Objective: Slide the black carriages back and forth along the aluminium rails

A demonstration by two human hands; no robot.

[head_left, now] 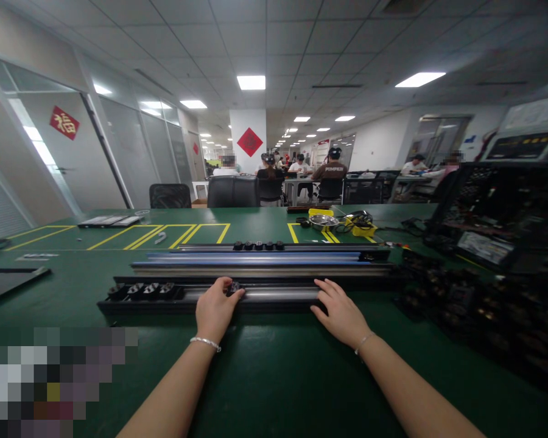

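A long black rail (pixel 274 299) with a silvery channel lies across the green table (pixel 274 371) in front of me. My left hand (pixel 215 310) rests on the rail and pinches a small black part (pixel 234 288) sitting in the channel. My right hand (pixel 340 311) lies on the rail further right, fingers curled down on its edge. Several more small black parts (pixel 144 289) sit in a row at the rail's left end. Behind it lie a blue-and-silver rail (pixel 256 263) and another black rail carrying several black knobs (pixel 258 246).
A dark rack of components (pixel 488 286) and a machine fill the right side. A metal bowl (pixel 323 221) and yellow tray stand at the back, with yellow floor-style markings (pixel 119 234) on the table. Office chairs and seated people are further back.
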